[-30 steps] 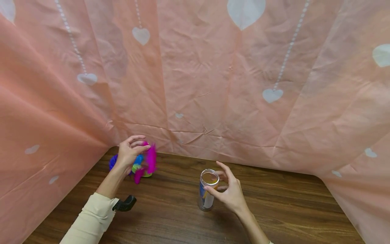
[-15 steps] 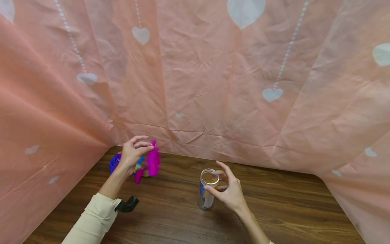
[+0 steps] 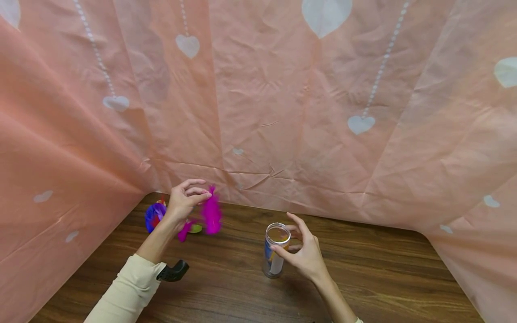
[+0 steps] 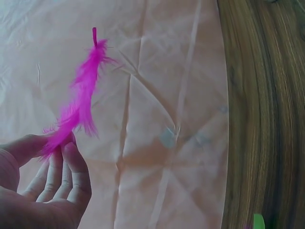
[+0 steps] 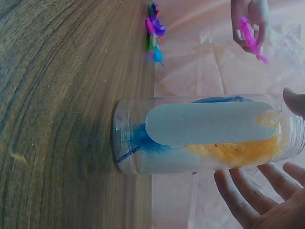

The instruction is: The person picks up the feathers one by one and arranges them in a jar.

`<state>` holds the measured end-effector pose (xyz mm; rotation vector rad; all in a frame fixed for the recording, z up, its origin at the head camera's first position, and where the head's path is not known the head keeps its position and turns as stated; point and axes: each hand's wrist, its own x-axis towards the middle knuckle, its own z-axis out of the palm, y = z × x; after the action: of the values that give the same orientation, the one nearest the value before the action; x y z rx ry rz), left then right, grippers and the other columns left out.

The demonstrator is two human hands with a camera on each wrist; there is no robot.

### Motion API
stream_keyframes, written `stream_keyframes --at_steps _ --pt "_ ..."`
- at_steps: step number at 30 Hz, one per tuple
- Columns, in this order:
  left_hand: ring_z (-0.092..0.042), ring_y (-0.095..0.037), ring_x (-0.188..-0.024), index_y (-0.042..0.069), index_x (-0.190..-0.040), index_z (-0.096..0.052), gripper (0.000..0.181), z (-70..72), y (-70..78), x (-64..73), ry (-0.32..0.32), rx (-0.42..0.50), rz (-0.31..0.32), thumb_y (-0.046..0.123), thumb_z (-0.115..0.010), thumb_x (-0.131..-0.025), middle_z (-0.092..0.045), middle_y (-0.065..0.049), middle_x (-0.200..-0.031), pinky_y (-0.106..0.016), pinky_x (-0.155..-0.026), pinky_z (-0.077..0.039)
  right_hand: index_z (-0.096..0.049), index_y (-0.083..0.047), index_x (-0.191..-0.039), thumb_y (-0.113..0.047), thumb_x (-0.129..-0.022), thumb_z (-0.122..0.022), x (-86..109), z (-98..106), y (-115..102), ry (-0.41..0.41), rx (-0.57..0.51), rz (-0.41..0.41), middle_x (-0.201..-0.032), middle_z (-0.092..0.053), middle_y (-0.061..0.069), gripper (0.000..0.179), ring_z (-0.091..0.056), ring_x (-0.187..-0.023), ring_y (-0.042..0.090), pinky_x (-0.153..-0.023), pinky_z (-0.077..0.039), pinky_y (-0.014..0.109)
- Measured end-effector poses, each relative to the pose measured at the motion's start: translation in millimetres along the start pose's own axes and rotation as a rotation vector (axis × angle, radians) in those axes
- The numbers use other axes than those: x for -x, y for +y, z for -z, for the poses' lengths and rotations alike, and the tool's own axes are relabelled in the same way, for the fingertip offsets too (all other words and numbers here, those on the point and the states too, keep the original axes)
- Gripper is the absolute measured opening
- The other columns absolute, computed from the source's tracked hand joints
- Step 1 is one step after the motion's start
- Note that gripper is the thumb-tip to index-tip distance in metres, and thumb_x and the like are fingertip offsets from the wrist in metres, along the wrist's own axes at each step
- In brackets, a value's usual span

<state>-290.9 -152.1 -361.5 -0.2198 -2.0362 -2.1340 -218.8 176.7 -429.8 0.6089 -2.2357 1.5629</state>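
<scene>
My left hand (image 3: 182, 201) pinches a magenta feather (image 3: 212, 215) by one end between thumb and fingertips, raised over the table at left. In the left wrist view the feather (image 4: 85, 93) extends away from the fingers with its bare quill at the far end. A clear jar (image 3: 276, 264) without a lid stands upright on the table near the middle. My right hand (image 3: 308, 255) holds it near the rim, thumb on one side and fingers on the other. Inside the jar (image 5: 209, 124) show a blue feather and an orange one, partly behind a pale label.
Several loose feathers (image 3: 153, 217) in blue, purple, red, green and magenta lie on the table at the back left, partly hidden by my left hand. A wooden table (image 3: 226, 278) meets a peach curtain (image 3: 258, 112) with white hearts at back and sides.
My left hand has moved a little to the right with the magenta feather, uncovering more of the blue and purple feathers. The right hand and the jar have stayed in place.
</scene>
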Motion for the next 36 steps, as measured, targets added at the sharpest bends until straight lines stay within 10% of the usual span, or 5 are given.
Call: stream_keyframes --at_steps 16,36 --pt "-0.068 -0.002 -0.069 -0.018 -0.125 -0.055 0.038 -16.7 8.0 4.2 -0.049 0.011 -0.004 -0.014 -0.069 -0.09 -0.069 0.009 -0.075 -0.019 -0.064 -0.056 -0.046 -0.005 -0.15 -0.007 -0.078 -0.091 1.3 -1 0 0.0 -0.012 -0.02 -0.113 -0.071 0.018 0.084 -0.07 -0.095 0.045 -0.068 -0.063 0.033" --pt "-0.068 -0.003 -0.069 -0.015 -0.122 -0.059 0.035 -49.9 17.1 3.6 -0.086 0.034 -0.014 -0.012 -0.071 -0.089 -0.069 0.008 -0.077 -0.02 -0.065 -0.056 -0.048 -0.007 -0.149 -0.009 -0.078 -0.091 2.0 0 0 0.004 0.005 -0.021 -0.113 -0.072 0.018 0.083 -0.071 -0.093 0.041 -0.067 -0.063 0.033"
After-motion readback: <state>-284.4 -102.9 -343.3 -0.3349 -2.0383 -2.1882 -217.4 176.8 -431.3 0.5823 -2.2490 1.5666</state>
